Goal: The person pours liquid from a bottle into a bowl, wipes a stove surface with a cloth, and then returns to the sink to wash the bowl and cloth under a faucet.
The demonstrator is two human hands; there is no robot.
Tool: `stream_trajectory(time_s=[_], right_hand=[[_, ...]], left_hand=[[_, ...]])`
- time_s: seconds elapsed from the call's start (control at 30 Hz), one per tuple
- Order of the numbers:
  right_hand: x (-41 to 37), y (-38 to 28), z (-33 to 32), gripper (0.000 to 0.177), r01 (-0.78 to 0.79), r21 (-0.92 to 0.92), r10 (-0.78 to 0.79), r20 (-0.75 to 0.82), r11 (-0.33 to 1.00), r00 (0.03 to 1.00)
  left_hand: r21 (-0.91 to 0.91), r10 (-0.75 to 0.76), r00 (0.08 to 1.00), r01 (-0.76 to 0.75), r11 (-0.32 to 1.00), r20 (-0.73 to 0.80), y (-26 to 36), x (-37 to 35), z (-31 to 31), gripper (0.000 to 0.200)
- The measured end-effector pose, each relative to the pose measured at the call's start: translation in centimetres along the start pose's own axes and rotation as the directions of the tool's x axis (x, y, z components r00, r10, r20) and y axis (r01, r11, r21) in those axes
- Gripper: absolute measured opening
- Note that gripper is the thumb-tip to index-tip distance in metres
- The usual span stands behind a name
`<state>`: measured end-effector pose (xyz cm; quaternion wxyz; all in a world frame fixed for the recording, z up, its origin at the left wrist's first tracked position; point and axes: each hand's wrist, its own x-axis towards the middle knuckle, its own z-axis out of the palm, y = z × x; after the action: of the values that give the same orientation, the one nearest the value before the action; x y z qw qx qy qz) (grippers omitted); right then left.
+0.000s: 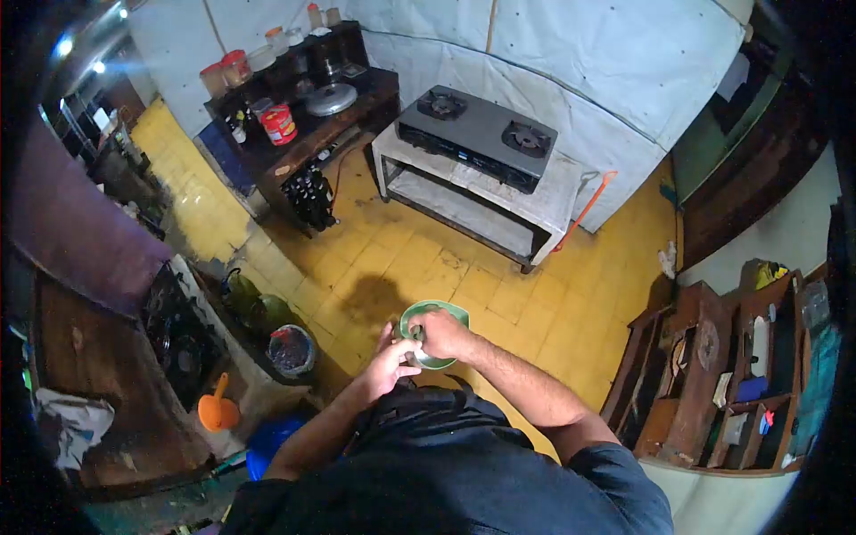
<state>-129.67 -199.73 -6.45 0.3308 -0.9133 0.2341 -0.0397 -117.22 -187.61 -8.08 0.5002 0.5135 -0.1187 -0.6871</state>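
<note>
A green bowl (459, 312) with a paler inside is held in front of my waist, above the yellow tiled floor. My left hand (389, 366) grips it from the left, thumb at the rim. Reaching in from the right, my right hand (444, 335) is over the bowl's opening with its fingers curled down into it. Whatever those fingers hold is hidden by the hand, and the bowl's contents cannot be made out.
Ahead, a two-burner gas stove (481, 134) sits on a white low table (401, 152). Back left is a dark wooden shelf (374, 85) with jars and a lidded pot (331, 99). An orange dipper (218, 408) and a bucket (292, 349) are at left, a wooden rack (704, 357) at right.
</note>
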Motion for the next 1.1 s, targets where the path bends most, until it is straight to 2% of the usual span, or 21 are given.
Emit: stream_trajectory(time_s=[0.1, 0.17, 0.23, 0.3, 0.37, 0.4, 0.43, 0.5, 0.53, 0.57, 0.6, 0.63, 0.7, 0.73, 0.8, 0.83, 0.9, 0.97, 1.0, 1.03, 1.1], right_hand=[[4.8, 2.5, -2.0, 0.028, -0.034, 0.014, 0.034, 0.02, 0.999, 0.999], [8.1, 3.9, -3.3, 0.027, -0.057, -0.017, 0.057, 0.026, 0.998, 0.998], [11.1, 5.5, -4.1, 0.028, -0.11, 0.017, 0.11, 0.021, 0.994, 0.994], [13.8, 6.4, -6.3, 0.028, -0.155, 0.011, 0.155, -0.063, 0.988, 0.986], [16.8, 7.7, -8.2, 0.027, -0.15, 0.049, 0.155, -0.11, 0.987, 0.982], [18.2, 8.5, -8.7, 0.027, -0.133, 0.044, 0.137, -0.113, 0.99, 0.984], [19.4, 9.2, -9.2, 0.027, -0.115, 0.042, 0.119, -0.115, 0.992, 0.986], [21.8, 9.7, -11.4, 0.028, -0.177, 0.029, 0.179, -0.087, 0.984, 0.98], [22.7, 9.9, -12.8, 0.027, -0.157, 0.11, 0.169, -0.11, 0.981, 0.979], [23.8, 10.5, -14.1, 0.027, -0.134, 0.189, 0.161, -0.131, 0.973, 0.978], [25.0, 12.4, -13.9, 0.026, -0.085, 0.165, 0.116, -0.192, 0.983, 0.974], [26.1, 14.2, -14.2, 0.026, -0.088, 0.169, 0.12, -0.19, 0.982, 0.974], [28.3, 17.4, -15.8, 0.026, 0.1, 0.464, 0.093, -0.375, 0.88, 0.922], [29.2, 18.7, -16.9, 0.028, -0.027, 0.564, 0.251, -0.324, 0.825, 0.912], [32.2, 23.0, -20.4, 0.03, 0.152, 0.312, 0.072, -0.603, 0.938, 0.795], [33.1, 25.2, -22.7, 0.032, 0.0, 0.477, 0.266, -0.489, 0.879, 0.831], [36.0, 29.9, -27.5, 0.033, 0.075, 0.68, 0.296, -0.413, 0.73, 0.861], [40.1, 38.7, -27.0, 0.035, 0.048, 0.414, 0.247, -0.628, 0.909, 0.737], [40.9, 38.1, -30.6, 0.039, -0.211, 0.188, 0.28, -0.53, 0.959, 0.801], [42.6, 41.6, -30.1, 0.039, -0.209, 0.201, 0.285, -0.518, 0.957, 0.806], [45.5, 49.2, -26.4, 0.051, -0.358, -0.258, 0.152, -0.582, 0.897, 0.799]], left_hand=[[0.026, -0.002, 0.998, 0.0, 1.0, 0.063, 3.5, 4.9, -1.2, 0.078], [0.045, -0.003, 0.999, 0.001, 0.999, 0.043, 6.1, 8.9, -2.1, 0.082], [0.046, 0.072, 0.994, -0.076, 0.996, 0.079, 7.7, 13.1, -3.2, 0.086], [0.006, 0.078, 0.995, -0.078, 0.997, 0.067, 10.8, 16.0, -3.4, 0.085], [0.156, 0.151, 0.981, -0.169, 0.973, 0.122, 14.2, 18.9, -3.7, 0.079], [0.135, 0.097, 0.979, -0.123, 0.983, 0.181, 17.0, 19.2, -2.9, 0.074], [0.067, 0.147, 0.97, -0.163, 0.984, 0.193, 19.0, 18.8, -1.6, 0.076], [0.156, 0.058, 0.982, -0.086, 0.984, 0.178, 21.3, 21.5, -2.4, 0.079], [0.165, 0.06, 0.981, -0.091, 0.982, 0.184, 22.3, 22.9, -2.4, 0.079], [0.221, -0.005, 0.994, -0.019, 0.975, 0.109, 23.3, 24.3, -2.4, 0.08], [0.268, -0.07, 0.997, 0.06, 0.961, 0.027, 23.9, 25.7, -2.4, 0.08], [0.269, -0.076, 0.997, 0.066, 0.961, 0.026, 24.3, 27.6, -2.9, 0.08], [0.169, -0.132, 0.99, 0.121, 0.978, 0.052, 25.2, 31.6, -4.3, 0.078], [0.163, -0.138, 0.989, 0.129, 0.978, 0.046, 25.8, 33.1, -4.9, 0.078], [0.158, -0.088, 0.988, 0.068, 0.985, 0.123, 27.9, 35.6, -5.2, 0.081], [0.153, -0.092, 0.989, 0.073, 0.986, 0.116, 28.8, 36.9, -5.4, 0.081], [0.131, -0.036, 0.998, 0.031, 0.991, 0.041, 29.7, 38.8, -6.3, 0.079], [0.063, -0.012, 0.999, 0.01, 0.998, 0.039, 31.7, 40.6, -7.5, 0.076], [-0.002, 0.014, 0.999, -0.014, 1.0, 0.043, 33.0, 41.6, -7.1, 0.074], [-0.004, 0.005, 1.0, -0.005, 1.0, 0.028, 34.1, 42.3, -6.4, 0.074], [-0.276, 0.059, 0.998, -0.057, 0.959, -0.001, 37.1, 43.2, -4.2, 0.07]])
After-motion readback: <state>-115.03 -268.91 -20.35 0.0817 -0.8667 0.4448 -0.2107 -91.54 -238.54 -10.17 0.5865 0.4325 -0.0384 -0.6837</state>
